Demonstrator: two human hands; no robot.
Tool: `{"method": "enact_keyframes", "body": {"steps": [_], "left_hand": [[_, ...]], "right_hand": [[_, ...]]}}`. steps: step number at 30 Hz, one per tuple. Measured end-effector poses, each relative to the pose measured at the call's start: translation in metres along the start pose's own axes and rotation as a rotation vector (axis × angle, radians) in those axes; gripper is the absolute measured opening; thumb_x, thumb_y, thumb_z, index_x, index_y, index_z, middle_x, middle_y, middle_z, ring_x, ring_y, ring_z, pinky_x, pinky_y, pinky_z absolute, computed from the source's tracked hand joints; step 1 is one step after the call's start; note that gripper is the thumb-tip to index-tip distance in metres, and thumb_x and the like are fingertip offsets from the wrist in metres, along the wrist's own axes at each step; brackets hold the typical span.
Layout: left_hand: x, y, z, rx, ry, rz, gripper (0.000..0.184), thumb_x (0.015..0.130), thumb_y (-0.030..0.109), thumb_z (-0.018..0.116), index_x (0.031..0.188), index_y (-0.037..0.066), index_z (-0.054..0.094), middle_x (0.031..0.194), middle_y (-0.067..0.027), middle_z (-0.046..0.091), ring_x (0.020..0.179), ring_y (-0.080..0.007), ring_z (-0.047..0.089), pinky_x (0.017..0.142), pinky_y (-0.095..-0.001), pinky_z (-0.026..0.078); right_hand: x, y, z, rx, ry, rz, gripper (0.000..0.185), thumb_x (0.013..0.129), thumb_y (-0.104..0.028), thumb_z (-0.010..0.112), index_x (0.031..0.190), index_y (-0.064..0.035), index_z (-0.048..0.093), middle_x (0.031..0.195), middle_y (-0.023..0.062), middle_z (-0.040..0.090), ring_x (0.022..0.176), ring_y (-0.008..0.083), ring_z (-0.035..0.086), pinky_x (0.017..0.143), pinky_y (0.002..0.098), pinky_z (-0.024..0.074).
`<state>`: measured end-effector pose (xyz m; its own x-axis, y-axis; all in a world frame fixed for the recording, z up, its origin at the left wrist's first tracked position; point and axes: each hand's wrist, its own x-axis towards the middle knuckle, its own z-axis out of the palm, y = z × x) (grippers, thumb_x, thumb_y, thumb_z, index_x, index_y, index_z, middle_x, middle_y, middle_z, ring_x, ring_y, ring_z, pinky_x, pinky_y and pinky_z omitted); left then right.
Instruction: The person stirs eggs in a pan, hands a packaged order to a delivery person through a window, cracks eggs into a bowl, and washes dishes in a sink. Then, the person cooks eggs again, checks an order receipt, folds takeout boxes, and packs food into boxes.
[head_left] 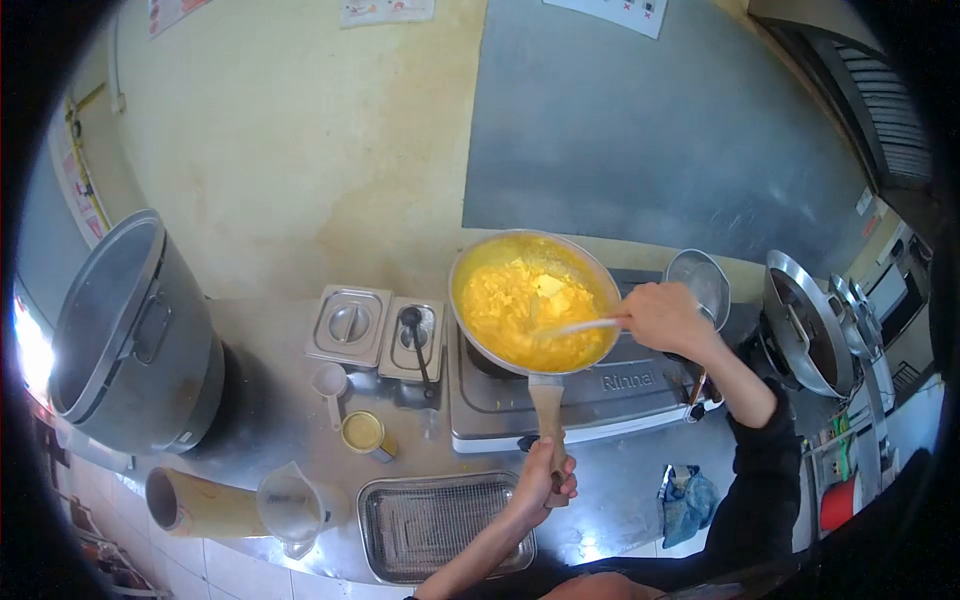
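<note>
A round pan (pixel 468 330) holding a yellow, lumpy mixture (pixel 510 300) is over the left side of a gas stove (pixel 600 400). My left hand (pixel 543 480) is wrapped round the pan's wooden handle (pixel 547 405), below the pan. At the pan's right rim, my right hand (pixel 664 317) is closed on a pale stirring utensil (pixel 585 326). The utensil's far end lies in the mixture, and its tip is partly hidden there.
Lidded metal containers (pixel 347 322), a black ladle (pixel 414 335), an open can (pixel 364 432) and a wire-mesh tray (pixel 440 525) are left of the stove. A large pot (pixel 150 340) stands far left. A wok (pixel 805 330) and a blue cloth (pixel 690 505) are right.
</note>
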<state>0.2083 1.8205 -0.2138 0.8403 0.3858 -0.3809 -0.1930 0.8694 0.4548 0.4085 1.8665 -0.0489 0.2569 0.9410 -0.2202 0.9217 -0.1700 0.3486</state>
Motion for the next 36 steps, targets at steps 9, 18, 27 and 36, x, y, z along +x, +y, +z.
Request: {"method": "enact_keyframes", "body": {"steps": [9,18,27,36], "left_hand": [[0.008,-0.012,-0.008,0.016,0.036,0.116,0.034,0.092,0.039,0.026,0.111,0.011,0.034,0.067,-0.0014,0.040,0.044,-0.0091,0.035,0.047,-0.0256,0.037],[0.013,-0.017,-0.011,-0.046,0.017,0.134,0.027,0.092,0.038,0.029,0.091,0.012,0.030,0.067,-0.0034,0.042,0.041,-0.0103,0.036,0.044,-0.0272,0.038],[0.007,0.002,-0.019,0.190,-0.007,0.081,0.025,0.092,0.036,0.028,0.100,0.012,0.027,0.067,-0.0042,0.042,0.043,-0.0109,0.040,0.040,-0.0262,0.039],[-0.013,0.040,-0.018,0.245,-0.073,-0.069,0.034,0.090,0.029,0.027,0.120,0.014,0.026,0.066,-0.0037,0.039,0.045,-0.0111,0.038,0.044,-0.0273,0.039]], "right_hand": [[0.072,-0.013,0.062,-0.231,0.124,0.244,0.013,0.071,-0.014,0.055,0.076,-0.0090,0.066,0.074,0.0063,0.064,0.066,0.0219,0.064,0.052,0.0318,0.0478],[0.043,0.002,-0.009,-0.261,0.110,0.213,0.013,0.073,-0.013,0.054,0.076,-0.0088,0.065,0.082,0.0096,0.063,0.075,0.0225,0.063,0.060,0.0336,0.0485],[0.159,0.059,0.106,0.029,0.674,0.048,0.021,0.075,-0.022,0.056,0.094,-0.0255,0.064,0.078,0.0005,0.056,0.073,0.0195,0.057,0.062,0.0347,0.0409],[0.106,0.024,0.027,-0.171,0.709,-0.851,0.029,0.073,-0.011,0.052,0.095,-0.0264,0.064,0.071,-0.0032,0.051,0.081,0.0142,0.047,0.075,0.0308,0.0347]]}}
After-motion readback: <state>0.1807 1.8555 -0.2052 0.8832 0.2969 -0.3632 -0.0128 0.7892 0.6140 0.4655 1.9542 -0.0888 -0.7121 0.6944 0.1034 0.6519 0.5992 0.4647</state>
